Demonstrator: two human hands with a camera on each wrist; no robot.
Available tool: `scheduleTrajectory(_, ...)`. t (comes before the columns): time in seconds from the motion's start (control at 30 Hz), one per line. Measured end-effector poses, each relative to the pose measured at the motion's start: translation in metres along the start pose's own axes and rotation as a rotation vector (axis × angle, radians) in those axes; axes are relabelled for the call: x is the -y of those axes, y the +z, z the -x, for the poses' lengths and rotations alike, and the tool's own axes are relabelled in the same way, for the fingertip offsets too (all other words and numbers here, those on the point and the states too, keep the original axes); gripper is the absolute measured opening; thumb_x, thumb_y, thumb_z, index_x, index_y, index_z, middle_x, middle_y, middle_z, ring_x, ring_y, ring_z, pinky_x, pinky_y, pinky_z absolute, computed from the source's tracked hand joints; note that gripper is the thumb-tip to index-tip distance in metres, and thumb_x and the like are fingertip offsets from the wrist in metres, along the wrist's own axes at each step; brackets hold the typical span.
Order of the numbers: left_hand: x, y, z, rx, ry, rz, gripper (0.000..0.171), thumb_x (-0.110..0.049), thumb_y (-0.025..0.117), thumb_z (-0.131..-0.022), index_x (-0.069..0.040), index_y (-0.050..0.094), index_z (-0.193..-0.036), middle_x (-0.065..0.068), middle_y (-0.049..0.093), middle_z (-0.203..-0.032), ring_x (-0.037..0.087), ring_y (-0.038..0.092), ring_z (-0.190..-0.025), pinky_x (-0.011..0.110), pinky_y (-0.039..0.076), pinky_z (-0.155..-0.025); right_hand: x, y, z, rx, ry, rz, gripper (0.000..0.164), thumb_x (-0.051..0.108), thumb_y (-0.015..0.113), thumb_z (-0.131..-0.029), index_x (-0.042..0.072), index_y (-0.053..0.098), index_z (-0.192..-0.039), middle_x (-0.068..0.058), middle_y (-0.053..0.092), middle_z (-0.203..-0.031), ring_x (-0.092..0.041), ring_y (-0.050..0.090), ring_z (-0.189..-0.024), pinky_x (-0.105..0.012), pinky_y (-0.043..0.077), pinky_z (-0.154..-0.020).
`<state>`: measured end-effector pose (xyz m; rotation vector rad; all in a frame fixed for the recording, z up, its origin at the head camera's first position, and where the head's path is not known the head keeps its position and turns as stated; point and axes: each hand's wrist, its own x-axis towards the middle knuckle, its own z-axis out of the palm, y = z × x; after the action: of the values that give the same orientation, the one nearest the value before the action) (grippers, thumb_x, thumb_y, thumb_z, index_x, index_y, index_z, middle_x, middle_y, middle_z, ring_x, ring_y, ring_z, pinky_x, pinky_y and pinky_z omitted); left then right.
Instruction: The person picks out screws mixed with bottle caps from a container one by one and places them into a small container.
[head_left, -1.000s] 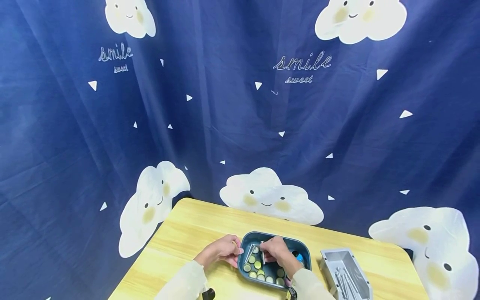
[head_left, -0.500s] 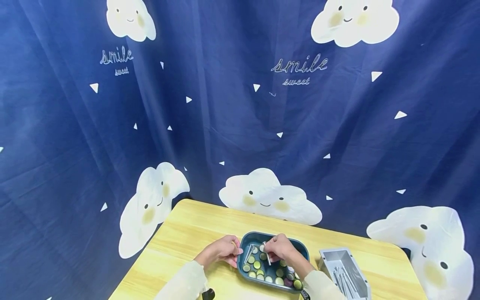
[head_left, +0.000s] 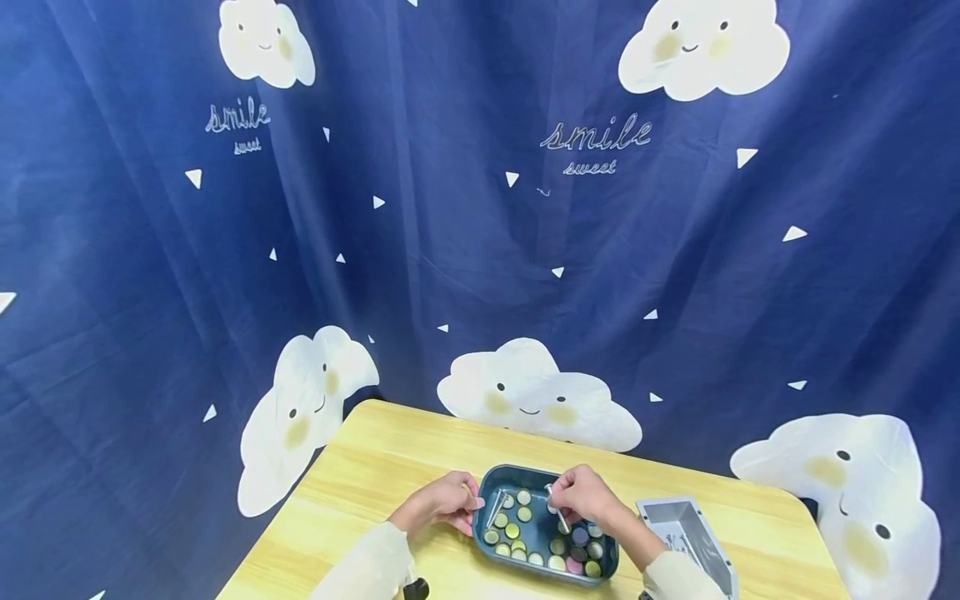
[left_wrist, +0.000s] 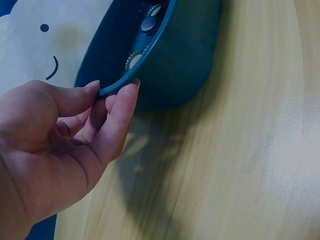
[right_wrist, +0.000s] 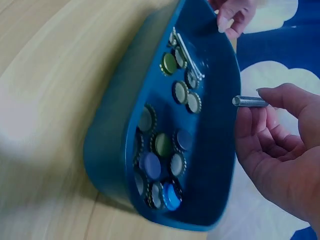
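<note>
A dark blue-green tub (head_left: 525,473) holds many crown bottle caps (head_left: 557,562), some pale inside, others green, pink or dark. My left hand (head_left: 448,497) pinches the tub's left rim between thumb and fingers, plain in the left wrist view. Between the thumb and fingers of my right hand (head_left: 588,497) is a silver bolt (head_left: 558,510), slanting over the tub's right half. Its threaded end (right_wrist: 250,101) points out of the grip in the right wrist view. Another long bolt (head_left: 495,508) lies among the caps at the tub's left end.
To the right of the tub stands a grey plastic bin (head_left: 693,525) with several bolts inside, partly behind my right forearm. Light wood table (head_left: 405,433) lies under everything. A dark blue curtain (head_left: 465,208) with white clouds hangs behind it.
My right hand has risen from low inside the tub and moved right, carrying the bolt. More caps show where it was. The left hand keeps its hold on the rim.
</note>
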<state>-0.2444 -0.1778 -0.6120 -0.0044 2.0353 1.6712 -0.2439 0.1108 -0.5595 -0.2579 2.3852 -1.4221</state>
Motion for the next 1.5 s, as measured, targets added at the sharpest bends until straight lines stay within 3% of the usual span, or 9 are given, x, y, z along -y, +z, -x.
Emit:
scheduleTrajectory(0.37, 0.004, 0.001, -0.001, 0.007, -0.001, 0.004, 0.014, 0.003, 0.063, -0.096, -0.003, 0.050, -0.098, 0.007, 0.055, -0.064, 0.012, 0.055, -0.050, 0.029, 0.066, -0.052, -0.011, -0.029, 0.018, -0.061, -0.043, 0.081, 0.009, 0.003, 0.075, -0.081, 0.000, 0.067, -0.078, 0.001, 0.062, -0.069, -0.011, 0.059, -0.060, -0.025, 0.060, -0.051)
scheduleTrajectory(0.6, 0.008, 0.001, -0.007, 0.037, 0.013, 0.015, 0.015, 0.004, 0.061, -0.096, -0.004, 0.048, -0.096, 0.009, 0.057, -0.065, 0.011, 0.059, -0.049, 0.027, 0.064, -0.049, -0.013, -0.052, 0.031, -0.128, -0.021, 0.115, 0.010, 0.003, 0.076, -0.082, 0.000, 0.067, -0.082, -0.001, 0.062, -0.069, -0.013, 0.059, -0.060, -0.029, 0.061, -0.051)
scheduleTrajectory(1.0, 0.001, 0.001, -0.007, 0.044, 0.008, -0.002, 0.014, 0.002, 0.062, -0.095, -0.003, 0.049, -0.099, 0.006, 0.056, -0.065, 0.013, 0.057, -0.052, 0.031, 0.067, -0.055, -0.029, -0.087, 0.050, -0.176, 0.015, 0.241, 0.009, 0.007, 0.076, -0.083, 0.003, 0.068, -0.083, -0.001, 0.058, -0.063, -0.013, 0.055, -0.055, -0.023, 0.050, -0.047)
scheduleTrajectory(1.27, 0.005, -0.001, -0.003, 0.030, -0.003, -0.008, 0.013, 0.003, 0.061, -0.095, -0.001, 0.050, -0.100, 0.006, 0.056, -0.064, 0.012, 0.057, -0.050, 0.030, 0.066, -0.053, -0.048, -0.097, 0.060, -0.242, 0.015, 0.283, 0.008, 0.006, 0.077, -0.083, 0.004, 0.069, -0.080, 0.001, 0.061, -0.066, -0.013, 0.056, -0.058, -0.020, 0.049, -0.047)
scheduleTrajectory(1.5, 0.003, -0.002, -0.003, 0.037, 0.006, -0.007, 0.014, 0.002, 0.062, -0.096, 0.000, 0.049, -0.101, 0.007, 0.057, -0.067, 0.013, 0.058, -0.052, 0.032, 0.068, -0.055, -0.064, -0.102, 0.068, -0.291, 0.073, 0.279, 0.009, 0.002, 0.075, -0.084, 0.003, 0.067, -0.081, 0.000, 0.059, -0.066, -0.014, 0.055, -0.058, -0.021, 0.050, -0.047)
